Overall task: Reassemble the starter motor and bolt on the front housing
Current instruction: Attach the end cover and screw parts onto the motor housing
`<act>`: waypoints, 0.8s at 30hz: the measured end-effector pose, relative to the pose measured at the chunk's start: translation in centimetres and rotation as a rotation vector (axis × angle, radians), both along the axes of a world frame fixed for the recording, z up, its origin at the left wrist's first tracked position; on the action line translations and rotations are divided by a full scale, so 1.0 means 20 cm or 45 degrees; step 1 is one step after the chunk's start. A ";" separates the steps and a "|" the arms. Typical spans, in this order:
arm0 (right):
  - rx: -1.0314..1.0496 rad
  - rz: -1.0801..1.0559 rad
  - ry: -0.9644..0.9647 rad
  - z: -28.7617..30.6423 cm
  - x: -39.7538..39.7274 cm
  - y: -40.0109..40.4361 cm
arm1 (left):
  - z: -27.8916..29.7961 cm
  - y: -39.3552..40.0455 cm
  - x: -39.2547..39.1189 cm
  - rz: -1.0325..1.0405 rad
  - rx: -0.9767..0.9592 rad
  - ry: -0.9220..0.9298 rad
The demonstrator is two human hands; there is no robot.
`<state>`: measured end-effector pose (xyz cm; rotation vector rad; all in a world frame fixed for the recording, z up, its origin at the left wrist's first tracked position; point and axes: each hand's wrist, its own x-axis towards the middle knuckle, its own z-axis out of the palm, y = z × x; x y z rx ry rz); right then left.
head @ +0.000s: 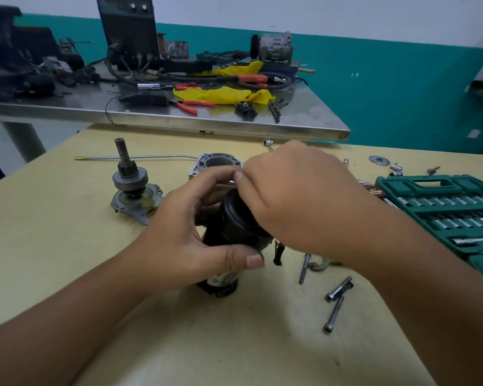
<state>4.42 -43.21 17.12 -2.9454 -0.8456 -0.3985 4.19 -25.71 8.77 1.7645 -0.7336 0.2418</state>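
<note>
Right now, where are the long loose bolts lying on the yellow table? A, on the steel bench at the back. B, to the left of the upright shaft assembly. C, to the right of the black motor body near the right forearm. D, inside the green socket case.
C: the long bolts lie on the yellow table, right of the black motor body.

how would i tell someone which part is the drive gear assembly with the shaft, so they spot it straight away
Start at the yellow table and look left of the two hands, the left hand and right hand, holding the black motor body. The drive gear assembly stands there alone on a grey flanged plate. Unlike the bolts lying flat on the right, it stands upright, a dark shaft pointing up.
</note>
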 end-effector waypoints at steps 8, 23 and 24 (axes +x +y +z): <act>0.291 0.112 0.204 0.01 0.05 -0.09 | 0.01 -0.03 -0.03 0.089 -0.052 -0.040; 0.183 0.248 0.164 0.01 0.07 -0.09 | 0.01 -0.03 -0.04 0.118 -0.045 -0.073; 0.172 0.232 0.143 0.00 0.07 -0.09 | 0.01 -0.03 -0.03 0.121 -0.050 -0.072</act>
